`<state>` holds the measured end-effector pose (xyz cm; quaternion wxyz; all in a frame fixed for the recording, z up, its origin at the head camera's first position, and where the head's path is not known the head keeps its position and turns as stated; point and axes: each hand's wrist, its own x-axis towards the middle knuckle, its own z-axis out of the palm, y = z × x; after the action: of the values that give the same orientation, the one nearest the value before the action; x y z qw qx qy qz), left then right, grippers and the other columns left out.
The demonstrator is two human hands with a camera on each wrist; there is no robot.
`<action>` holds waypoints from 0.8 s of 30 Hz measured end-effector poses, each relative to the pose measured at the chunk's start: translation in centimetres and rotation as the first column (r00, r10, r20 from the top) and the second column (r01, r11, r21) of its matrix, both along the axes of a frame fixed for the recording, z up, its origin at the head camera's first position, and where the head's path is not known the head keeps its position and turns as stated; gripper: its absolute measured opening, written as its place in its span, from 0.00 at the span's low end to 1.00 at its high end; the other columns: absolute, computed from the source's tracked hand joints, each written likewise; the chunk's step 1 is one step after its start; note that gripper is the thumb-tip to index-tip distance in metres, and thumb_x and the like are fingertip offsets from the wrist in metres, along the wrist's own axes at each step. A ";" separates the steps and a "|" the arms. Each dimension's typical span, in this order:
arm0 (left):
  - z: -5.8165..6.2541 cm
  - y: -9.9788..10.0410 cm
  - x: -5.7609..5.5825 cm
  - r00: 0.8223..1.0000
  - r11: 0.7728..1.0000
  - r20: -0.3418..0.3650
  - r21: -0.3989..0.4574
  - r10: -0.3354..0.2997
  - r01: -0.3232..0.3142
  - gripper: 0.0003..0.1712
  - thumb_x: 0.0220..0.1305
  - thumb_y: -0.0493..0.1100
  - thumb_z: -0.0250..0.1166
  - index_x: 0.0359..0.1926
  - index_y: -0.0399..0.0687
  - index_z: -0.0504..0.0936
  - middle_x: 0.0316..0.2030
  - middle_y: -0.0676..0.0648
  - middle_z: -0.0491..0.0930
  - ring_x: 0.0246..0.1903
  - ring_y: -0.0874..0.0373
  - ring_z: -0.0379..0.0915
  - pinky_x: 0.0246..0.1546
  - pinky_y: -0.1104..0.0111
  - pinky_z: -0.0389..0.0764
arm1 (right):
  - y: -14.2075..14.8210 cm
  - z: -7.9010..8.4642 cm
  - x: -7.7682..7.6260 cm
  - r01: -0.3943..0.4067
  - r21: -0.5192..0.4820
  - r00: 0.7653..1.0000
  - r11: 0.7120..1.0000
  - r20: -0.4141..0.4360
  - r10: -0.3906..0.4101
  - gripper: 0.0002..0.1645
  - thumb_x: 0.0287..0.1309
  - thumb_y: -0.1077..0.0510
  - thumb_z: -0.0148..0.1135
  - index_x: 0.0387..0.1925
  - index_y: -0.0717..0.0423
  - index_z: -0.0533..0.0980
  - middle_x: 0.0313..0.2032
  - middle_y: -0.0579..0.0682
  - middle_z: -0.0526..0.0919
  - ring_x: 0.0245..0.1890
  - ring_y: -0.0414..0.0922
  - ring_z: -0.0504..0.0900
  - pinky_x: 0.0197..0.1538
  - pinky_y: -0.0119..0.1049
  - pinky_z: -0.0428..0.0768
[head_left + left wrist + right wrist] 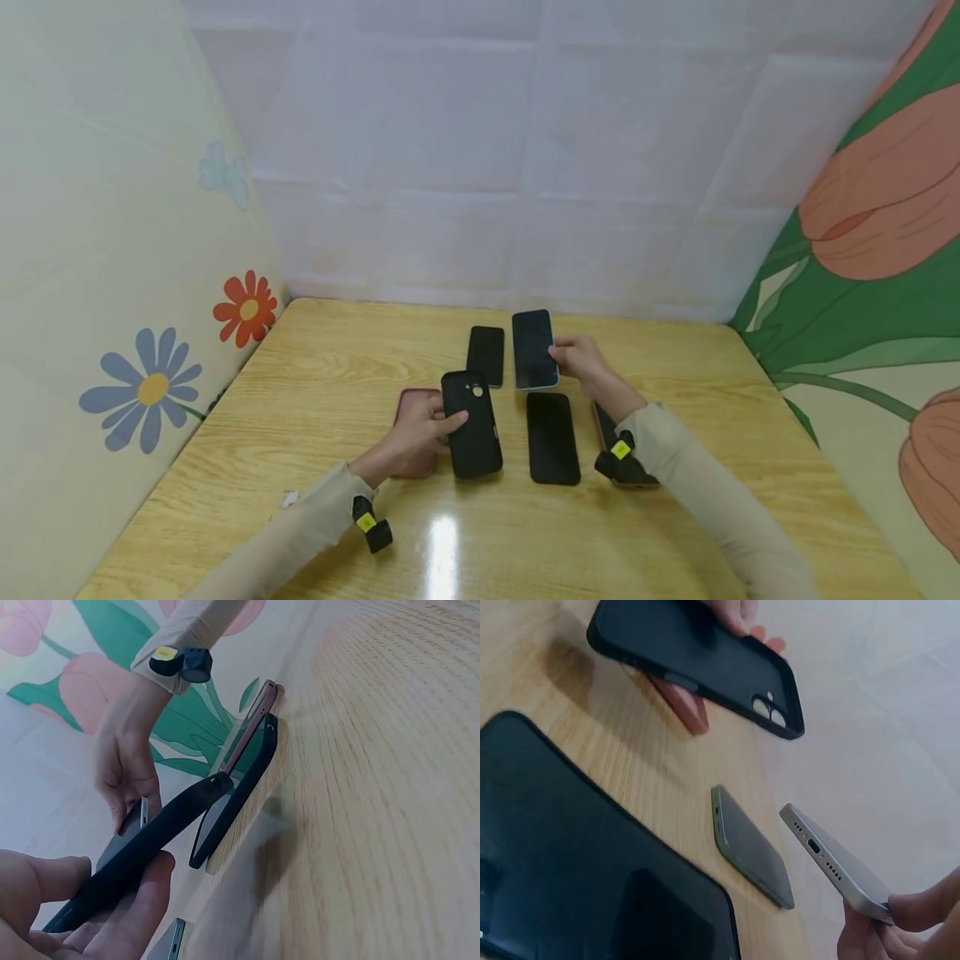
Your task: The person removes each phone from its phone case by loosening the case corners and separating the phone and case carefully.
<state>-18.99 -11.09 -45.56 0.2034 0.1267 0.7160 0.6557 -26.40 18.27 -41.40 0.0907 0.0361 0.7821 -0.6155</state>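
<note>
My left hand (417,435) grips a black phone case (472,437) by its left edge, thumb on one face and fingers on the other. Light shows through the case's camera holes, and its hollow inside faces the right wrist camera (682,656). Farther back, my right hand (581,357) pinches a dark-screened phone (532,350) by its right side, screen up. The right wrist view shows that phone's silver edge (832,859) with a charging port, raised over the table. A pink case (411,406) lies partly hidden under the left hand and black case.
On the wooden table (337,350), a smaller dark phone (486,354) lies toward the back. A black-edged phone (553,437) lies in front of the raised one. Another phone with a pinkish rim (606,425) is partly covered by the right forearm. A white cloth wall (450,167) stands behind.
</note>
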 end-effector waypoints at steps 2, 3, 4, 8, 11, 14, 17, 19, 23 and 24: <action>-0.1 0.0 0.0 1.000 1.000 0.009 0.002 -0.001 0.001 0.24 0.73 0.41 0.59 0.61 0.25 0.69 0.48 0.31 0.81 0.44 0.44 0.82 0.41 0.54 0.85 | 0.2 -0.4 -0.5 0.022 -0.002 1.000 1.000 0.020 -0.022 0.28 0.73 0.66 0.48 0.67 0.78 0.59 0.62 0.73 0.68 0.56 0.56 0.76 0.62 0.49 0.74; -0.1 0.0 0.0 1.000 1.000 0.012 0.006 -0.004 0.004 0.24 0.73 0.41 0.59 0.61 0.25 0.69 0.49 0.31 0.81 0.45 0.44 0.82 0.41 0.54 0.85 | 0.3 -0.5 -0.8 0.035 -0.004 0.999 0.999 0.032 -0.035 0.28 0.73 0.66 0.49 0.68 0.77 0.59 0.63 0.73 0.68 0.58 0.58 0.76 0.62 0.49 0.74; -0.2 0.0 0.1 1.000 1.000 0.011 0.006 -0.008 0.008 0.24 0.74 0.41 0.58 0.61 0.25 0.69 0.49 0.31 0.81 0.44 0.43 0.82 0.41 0.54 0.85 | 0.5 -0.7 -1.0 0.044 -0.004 0.998 0.999 0.039 -0.044 0.28 0.73 0.65 0.49 0.68 0.76 0.59 0.63 0.72 0.68 0.58 0.58 0.75 0.62 0.49 0.74; -0.3 -0.1 0.1 1.000 1.000 0.002 0.004 -0.015 0.015 0.24 0.75 0.41 0.57 0.61 0.26 0.68 0.49 0.30 0.80 0.44 0.41 0.82 0.41 0.52 0.85 | 0.9 -1.2 -1.9 0.084 -0.014 0.995 0.996 0.055 -0.083 0.27 0.73 0.65 0.49 0.68 0.74 0.60 0.63 0.71 0.69 0.59 0.59 0.75 0.62 0.49 0.74; -0.4 -0.2 0.1 1.000 1.000 -0.004 -0.011 -0.009 0.009 0.24 0.75 0.42 0.57 0.60 0.26 0.68 0.49 0.31 0.81 0.44 0.41 0.82 0.40 0.52 0.85 | 0.9 -1.5 -2.2 0.101 -0.015 0.993 0.995 0.054 -0.100 0.27 0.72 0.66 0.50 0.68 0.75 0.61 0.63 0.72 0.69 0.54 0.54 0.79 0.62 0.49 0.74; -0.3 -0.2 0.0 1.000 1.000 0.003 -0.027 -0.001 0.001 0.24 0.74 0.42 0.58 0.59 0.26 0.69 0.47 0.32 0.81 0.43 0.42 0.83 0.40 0.53 0.85 | 0.8 -1.9 -2.4 0.113 -0.028 0.992 0.993 0.061 -0.111 0.27 0.72 0.67 0.50 0.67 0.75 0.61 0.63 0.72 0.69 0.48 0.49 0.82 0.61 0.48 0.75; -0.3 -0.3 0.1 1.000 0.999 -0.006 -0.037 -0.003 0.003 0.24 0.74 0.43 0.58 0.59 0.26 0.70 0.46 0.33 0.82 0.42 0.43 0.83 0.39 0.53 0.85 | 0.7 -2.1 -2.5 0.114 -0.033 0.992 0.993 0.064 -0.112 0.27 0.72 0.68 0.49 0.67 0.76 0.61 0.63 0.72 0.68 0.47 0.48 0.82 0.60 0.47 0.76; -0.2 -0.3 0.1 1.000 0.999 -0.004 -0.035 -0.007 0.007 0.24 0.74 0.43 0.58 0.59 0.26 0.70 0.45 0.33 0.82 0.42 0.43 0.83 0.39 0.53 0.86 | 0.6 -2.2 -2.6 0.119 -0.030 0.991 0.992 0.068 -0.117 0.26 0.71 0.68 0.49 0.66 0.76 0.62 0.62 0.73 0.69 0.48 0.49 0.82 0.59 0.47 0.77; -0.1 -0.3 0.1 1.000 1.000 0.014 -0.017 -0.022 0.022 0.24 0.74 0.42 0.58 0.59 0.24 0.71 0.45 0.32 0.83 0.41 0.43 0.83 0.39 0.54 0.85 | 0.5 -2.3 -2.8 0.131 -0.022 0.989 0.991 0.077 -0.129 0.24 0.71 0.69 0.49 0.65 0.76 0.64 0.61 0.73 0.71 0.49 0.50 0.82 0.59 0.46 0.77; -0.1 -0.3 0.1 1.000 1.000 0.016 -0.016 -0.024 0.024 0.24 0.74 0.42 0.58 0.59 0.24 0.72 0.45 0.32 0.83 0.41 0.43 0.84 0.39 0.54 0.85 | 0.5 -2.3 -2.9 0.132 -0.023 0.989 0.991 0.076 -0.130 0.24 0.71 0.69 0.49 0.65 0.76 0.64 0.61 0.73 0.70 0.49 0.50 0.82 0.59 0.47 0.77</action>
<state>-18.86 -11.41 -45.67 0.2179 0.1285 0.7180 0.6485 -29.27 18.79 -43.72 0.0797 0.1088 0.7655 -0.6291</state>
